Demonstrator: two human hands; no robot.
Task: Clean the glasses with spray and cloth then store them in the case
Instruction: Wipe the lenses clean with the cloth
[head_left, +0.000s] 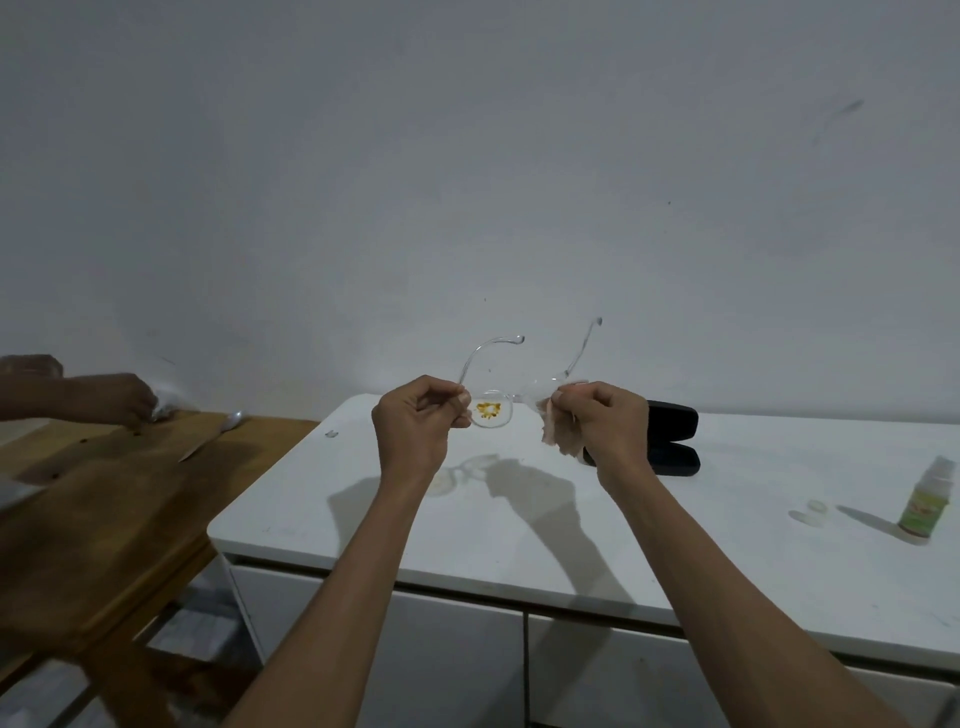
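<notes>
Wiping underway | left hand (415, 422) pinches clear-framed glasses (496, 408), yellow-stained lens | right hand (605, 423) pinches beige cloth (558, 439) | open black case (670, 439) waits

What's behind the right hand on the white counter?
The open black glasses case lies behind the right hand, which covers the case's left end. The cloth hangs from that hand.

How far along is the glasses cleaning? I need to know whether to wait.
Roughly midway. The spray stands uncapped on the counter, which suggests spraying is done. Both hands hold the glasses up: the left hand pinches one side, and the right hand rubs the other lens with the cloth. One lens keeps a yellow stain. The case lies open, awaiting the glasses.
</notes>
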